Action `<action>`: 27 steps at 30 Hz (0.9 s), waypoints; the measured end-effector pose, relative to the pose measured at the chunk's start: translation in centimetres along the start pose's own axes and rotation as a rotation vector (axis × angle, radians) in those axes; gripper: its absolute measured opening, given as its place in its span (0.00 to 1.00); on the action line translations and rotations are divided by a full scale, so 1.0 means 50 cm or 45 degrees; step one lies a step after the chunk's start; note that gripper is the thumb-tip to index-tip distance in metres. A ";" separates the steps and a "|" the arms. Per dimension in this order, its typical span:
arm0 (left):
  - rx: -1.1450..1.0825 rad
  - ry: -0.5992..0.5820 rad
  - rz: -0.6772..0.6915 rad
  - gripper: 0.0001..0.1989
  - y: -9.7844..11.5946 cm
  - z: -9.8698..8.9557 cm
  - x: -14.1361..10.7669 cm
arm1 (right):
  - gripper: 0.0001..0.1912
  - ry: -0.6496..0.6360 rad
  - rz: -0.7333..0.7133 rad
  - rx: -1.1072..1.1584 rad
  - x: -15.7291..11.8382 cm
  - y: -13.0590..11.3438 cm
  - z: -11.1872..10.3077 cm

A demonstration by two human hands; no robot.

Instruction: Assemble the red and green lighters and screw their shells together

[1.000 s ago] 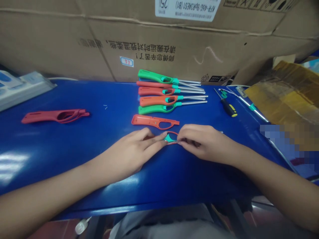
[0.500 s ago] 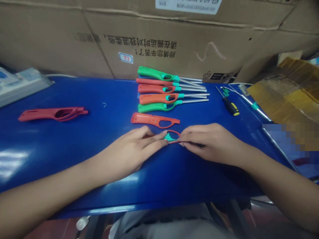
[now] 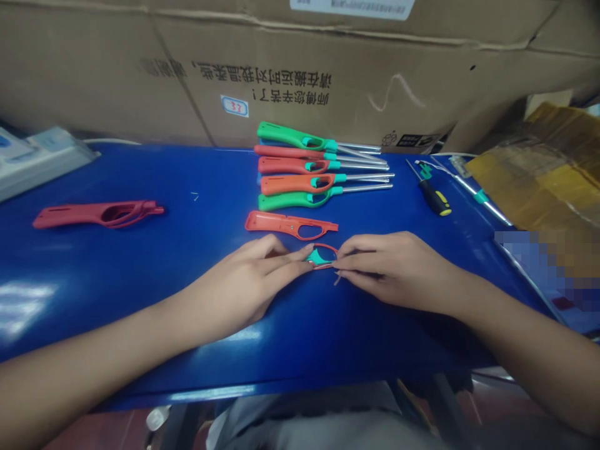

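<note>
Head view: a cardboard box [image 3: 262,47] stands at twelve o'clock, behind the blue table [image 3: 398,350]. The left hand [image 3: 253,278], at nine o'clock, has its fingers clamped; the right hand [image 3: 391,265], at three, has its fingertips together. Between them lies the red frame [image 3: 327,246], gripped by the left, around a turquoise piece [image 3: 319,257]; a thin strand [image 3: 337,279] seems pinched in the right. That piece might pop loose if the left grip slackens, or the strand bend if pulled askew
</note>
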State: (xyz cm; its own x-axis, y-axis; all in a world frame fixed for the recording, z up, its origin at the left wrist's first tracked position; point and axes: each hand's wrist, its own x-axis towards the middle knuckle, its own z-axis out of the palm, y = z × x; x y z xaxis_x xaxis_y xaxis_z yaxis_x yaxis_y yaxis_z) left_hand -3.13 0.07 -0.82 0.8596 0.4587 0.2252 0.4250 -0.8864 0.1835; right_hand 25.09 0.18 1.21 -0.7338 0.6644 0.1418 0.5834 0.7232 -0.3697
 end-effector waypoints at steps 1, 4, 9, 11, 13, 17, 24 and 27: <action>0.002 0.002 0.004 0.28 0.000 -0.001 0.000 | 0.10 0.012 -0.003 0.039 0.000 0.001 -0.002; 0.023 0.004 0.020 0.27 0.001 -0.003 -0.001 | 0.08 0.038 -0.004 0.170 0.003 0.003 -0.008; 0.043 -0.019 0.026 0.27 0.001 -0.003 0.000 | 0.11 0.094 0.026 0.248 0.006 0.011 -0.029; 0.062 -0.035 0.024 0.26 0.000 -0.002 -0.001 | 0.12 0.095 0.065 0.210 0.006 0.016 -0.039; 0.085 -0.048 0.025 0.26 0.000 -0.002 -0.001 | 0.09 0.067 0.114 0.162 0.006 0.023 -0.045; 0.103 -0.050 0.036 0.25 -0.001 -0.002 -0.002 | 0.04 -0.026 0.228 0.191 0.011 0.037 -0.034; 0.050 -0.047 0.028 0.27 -0.001 -0.002 -0.001 | 0.08 -0.062 0.439 0.307 0.019 0.038 -0.009; 0.026 -0.068 0.008 0.27 -0.002 -0.001 -0.001 | 0.08 -0.048 0.415 0.261 0.022 0.033 -0.012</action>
State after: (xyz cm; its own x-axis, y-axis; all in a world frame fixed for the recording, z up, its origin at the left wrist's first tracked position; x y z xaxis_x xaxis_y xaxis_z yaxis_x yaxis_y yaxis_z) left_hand -3.21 0.14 -0.79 0.8759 0.4496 0.1751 0.4246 -0.8906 0.1627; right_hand 25.43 2.22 1.30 -0.5358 0.8431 -0.0462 0.7095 0.4199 -0.5660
